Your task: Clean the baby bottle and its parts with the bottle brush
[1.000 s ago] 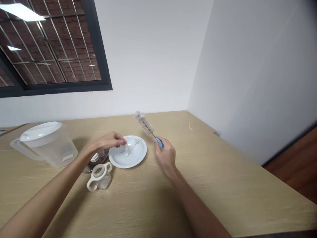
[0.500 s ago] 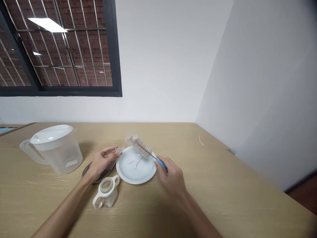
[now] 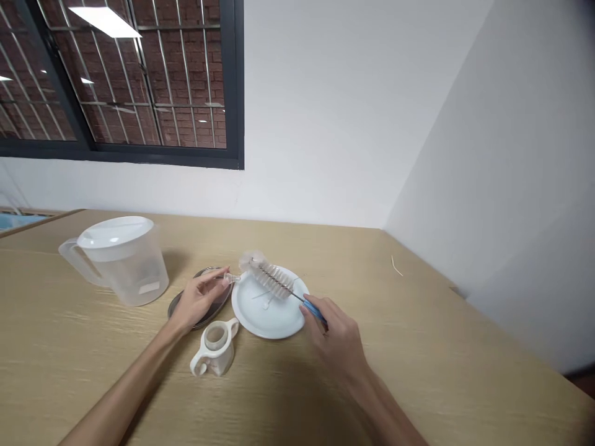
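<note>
My right hand point(image 3: 337, 331) is closed round the blue handle of a bottle brush point(image 3: 274, 280), whose white bristles slant up and left above a plate. Between the thumb and fingers of my left hand point(image 3: 199, 297) is a small clear ribbed piece point(image 3: 231, 279), too small to name surely; its tip points toward the brush. The white plate point(image 3: 274, 325) lies below both, with thin pale sticks and a small white round bit on it. Under my left hand sits a dark oval tray point(image 3: 214, 310), partly covered by the hand.
A translucent lidded pitcher point(image 3: 130, 263) stands at the left. Nearer me is a white two-handled cup-like holder point(image 3: 216, 347) with a round opening. A thin pale strip point(image 3: 396, 266) lies on the table at the right. Walls and a barred window border the table's back.
The whole view has shifted, so the table things sit further right. Both hands keep their holds; the clear piece's tip now points more to the right, close to the brush bristles.
</note>
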### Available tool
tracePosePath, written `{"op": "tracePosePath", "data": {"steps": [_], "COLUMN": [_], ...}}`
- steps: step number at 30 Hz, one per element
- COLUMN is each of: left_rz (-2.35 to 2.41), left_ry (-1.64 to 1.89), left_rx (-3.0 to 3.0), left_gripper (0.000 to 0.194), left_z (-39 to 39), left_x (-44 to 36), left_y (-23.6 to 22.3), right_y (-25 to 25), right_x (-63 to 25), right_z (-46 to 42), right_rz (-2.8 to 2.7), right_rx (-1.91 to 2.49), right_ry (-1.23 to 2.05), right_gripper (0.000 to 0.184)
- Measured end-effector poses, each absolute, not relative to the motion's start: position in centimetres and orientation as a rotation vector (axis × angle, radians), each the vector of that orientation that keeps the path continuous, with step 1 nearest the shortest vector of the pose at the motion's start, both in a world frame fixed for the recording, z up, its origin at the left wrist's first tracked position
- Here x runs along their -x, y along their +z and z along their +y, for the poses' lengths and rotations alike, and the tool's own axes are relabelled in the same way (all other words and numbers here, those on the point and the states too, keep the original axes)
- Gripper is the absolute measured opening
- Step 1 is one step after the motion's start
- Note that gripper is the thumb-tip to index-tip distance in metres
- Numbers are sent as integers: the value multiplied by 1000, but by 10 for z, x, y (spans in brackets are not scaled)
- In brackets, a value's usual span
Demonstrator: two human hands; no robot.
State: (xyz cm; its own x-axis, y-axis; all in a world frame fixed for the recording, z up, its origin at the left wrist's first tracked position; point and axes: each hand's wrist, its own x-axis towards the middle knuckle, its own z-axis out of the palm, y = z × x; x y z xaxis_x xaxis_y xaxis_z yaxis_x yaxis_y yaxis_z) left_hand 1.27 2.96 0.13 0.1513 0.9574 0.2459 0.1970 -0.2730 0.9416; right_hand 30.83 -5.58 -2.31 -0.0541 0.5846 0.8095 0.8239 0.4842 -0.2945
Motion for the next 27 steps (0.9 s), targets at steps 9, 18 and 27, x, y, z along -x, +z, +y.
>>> {"op": "tracePosePath", "data": {"steps": [9, 18, 27], "left_rz": [1212, 1179, 1305], "left_ry": [1266, 1254, 1231], "left_rx": [-1716, -1828, -2033], "left_gripper": [56, 33, 32], "left_z": [29, 27, 30], "left_x": [-15, -14, -11], "left_y": [-2, -10, -14], "right_y": [-26, -25, -18], "right_x": [-310, -311, -315], "right_z": [-55, -55, -58], "right_rz": [-1765, -1910, -1828], "right_rx": [1227, 1209, 1259], "right_ry": [-310, -356, -413], "right_gripper": [18, 23, 23]}}
